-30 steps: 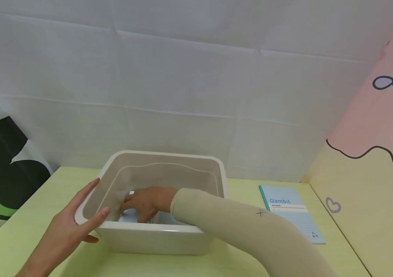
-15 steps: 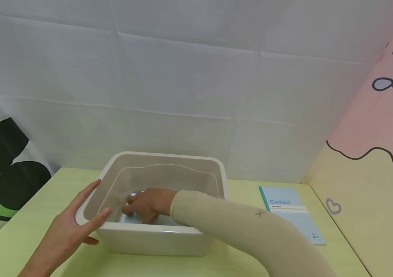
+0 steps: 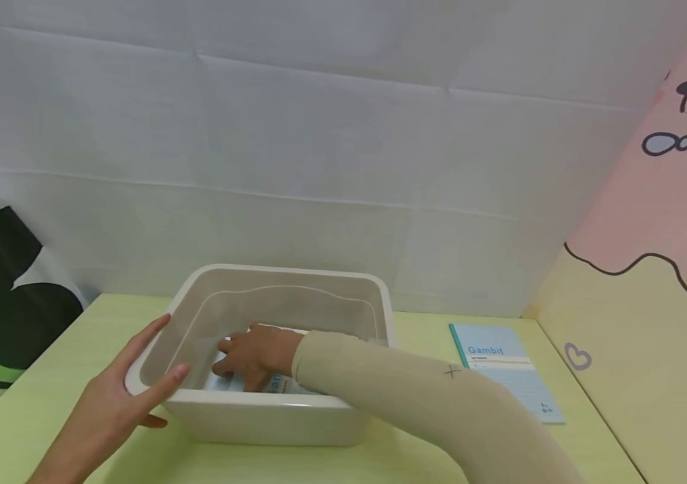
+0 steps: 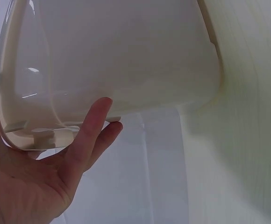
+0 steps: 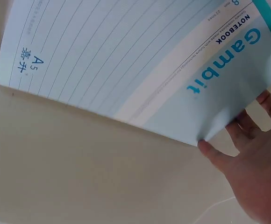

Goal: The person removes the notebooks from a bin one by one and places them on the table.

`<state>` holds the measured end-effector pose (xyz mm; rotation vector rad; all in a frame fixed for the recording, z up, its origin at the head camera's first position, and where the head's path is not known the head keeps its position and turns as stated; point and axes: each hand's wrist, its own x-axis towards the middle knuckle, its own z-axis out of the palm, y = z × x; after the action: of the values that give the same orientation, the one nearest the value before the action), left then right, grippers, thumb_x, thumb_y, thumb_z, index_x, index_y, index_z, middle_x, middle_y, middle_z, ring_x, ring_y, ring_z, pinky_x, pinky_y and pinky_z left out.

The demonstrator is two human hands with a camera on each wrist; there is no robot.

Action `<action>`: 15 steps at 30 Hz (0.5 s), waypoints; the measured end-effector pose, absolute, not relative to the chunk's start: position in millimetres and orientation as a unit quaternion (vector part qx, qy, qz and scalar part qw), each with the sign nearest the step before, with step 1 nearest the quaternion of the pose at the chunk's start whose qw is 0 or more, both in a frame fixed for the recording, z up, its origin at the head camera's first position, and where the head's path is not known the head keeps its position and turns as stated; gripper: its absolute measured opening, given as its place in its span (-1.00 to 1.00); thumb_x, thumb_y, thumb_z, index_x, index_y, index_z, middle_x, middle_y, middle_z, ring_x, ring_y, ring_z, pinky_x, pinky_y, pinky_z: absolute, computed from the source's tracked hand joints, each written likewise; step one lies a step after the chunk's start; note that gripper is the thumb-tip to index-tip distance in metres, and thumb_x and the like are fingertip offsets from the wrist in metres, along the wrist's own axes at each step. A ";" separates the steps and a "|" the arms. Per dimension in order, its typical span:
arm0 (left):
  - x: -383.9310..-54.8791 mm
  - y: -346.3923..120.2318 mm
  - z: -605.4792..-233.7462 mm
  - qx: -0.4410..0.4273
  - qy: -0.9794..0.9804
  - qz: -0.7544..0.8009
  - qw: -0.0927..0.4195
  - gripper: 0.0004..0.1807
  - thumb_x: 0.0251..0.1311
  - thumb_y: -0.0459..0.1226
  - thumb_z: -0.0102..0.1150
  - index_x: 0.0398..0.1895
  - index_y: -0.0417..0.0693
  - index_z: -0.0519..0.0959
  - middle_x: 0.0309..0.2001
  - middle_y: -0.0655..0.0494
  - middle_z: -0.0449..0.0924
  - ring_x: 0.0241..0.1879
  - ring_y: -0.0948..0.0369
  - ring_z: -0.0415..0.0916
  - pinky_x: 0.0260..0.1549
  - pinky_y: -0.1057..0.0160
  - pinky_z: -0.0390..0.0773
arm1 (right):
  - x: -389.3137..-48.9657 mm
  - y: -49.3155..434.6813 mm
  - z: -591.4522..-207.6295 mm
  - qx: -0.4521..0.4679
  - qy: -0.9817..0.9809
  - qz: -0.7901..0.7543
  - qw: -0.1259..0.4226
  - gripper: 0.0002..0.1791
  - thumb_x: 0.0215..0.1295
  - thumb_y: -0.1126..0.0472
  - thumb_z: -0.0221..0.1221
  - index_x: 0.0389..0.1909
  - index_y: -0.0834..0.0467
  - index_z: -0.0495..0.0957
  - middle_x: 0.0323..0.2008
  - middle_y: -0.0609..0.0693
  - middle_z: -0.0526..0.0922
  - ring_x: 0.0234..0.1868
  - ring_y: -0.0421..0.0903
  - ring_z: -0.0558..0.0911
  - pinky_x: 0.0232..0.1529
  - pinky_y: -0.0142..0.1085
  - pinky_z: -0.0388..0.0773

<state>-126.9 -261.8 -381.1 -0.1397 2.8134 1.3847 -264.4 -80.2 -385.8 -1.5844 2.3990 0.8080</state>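
Observation:
A white plastic bin point(image 3: 277, 422) stands on the pale yellow tabletop. My left hand point(image 3: 104, 410) holds its near left corner, thumb over the rim and fingers along the left side; in the left wrist view the thumb lies against the bin's wall. Inside the bin, my right hand point(image 3: 259, 355) grips a light blue Gambit notebook point(image 5: 173, 74) by its top edge. In the right wrist view the thumb point(image 5: 212, 154) is at one corner, and the fingers reach along the edge toward the teal spine. The front wall hides part of this notebook in the head view.
Another light blue Gambit notebook point(image 3: 509, 373) lies on the tabletop point(image 3: 422, 430) right of the bin. A white cloth point(image 3: 319, 148) hangs behind, and a pink and cream cartoon panel point(image 3: 640, 323) borders the right side.
Inside the bin, my right hand has shifted slightly, and the notebook under it now shows more of its cover and lettering. My left hand stays on the bin's corner.

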 end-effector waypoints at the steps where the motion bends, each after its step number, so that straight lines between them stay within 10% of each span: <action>1: -126.3 -262.3 -381.4 -0.044 0.896 0.443 0.001 -0.07 0.47 0.12 0.15 0.69 0.59 -0.22 0.42 -0.32 0.28 -0.08 0.47 0.46 -0.39 0.20 0.77 | -264.5 -80.6 -386.0 -0.529 0.801 0.268 0.079 -0.42 0.28 -0.41 0.22 0.28 -0.41 0.37 0.23 -0.34 0.39 0.24 -0.33 0.45 0.20 -0.34 0.41; 6: -125.5 -263.2 -381.9 -0.044 0.897 0.441 0.000 -0.08 0.47 0.11 0.15 0.68 0.61 -0.22 0.43 -0.32 0.27 -0.17 0.64 0.38 -0.39 0.22 0.76 | -265.5 -83.7 -387.0 -0.523 0.802 0.276 0.083 -0.36 0.28 -0.44 0.19 0.35 -0.45 0.32 0.26 -0.41 0.42 0.26 -0.36 0.45 0.27 -0.29 0.35; 15: -128.5 -262.4 -380.5 -0.049 0.898 0.437 0.009 -0.06 0.47 0.14 0.13 0.69 0.55 -0.24 0.45 -0.32 0.21 0.09 -0.03 0.50 -0.39 0.21 0.77 | -263.1 -84.4 -384.1 -0.515 0.799 0.303 0.066 -0.35 0.24 -0.46 0.19 0.36 -0.52 0.36 0.31 -0.40 0.38 0.34 -0.38 0.39 0.29 -0.25 0.31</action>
<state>-128.5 -262.4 -380.5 -0.1532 2.8056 1.3658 -263.1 -84.4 -384.1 -1.5524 2.4114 0.9154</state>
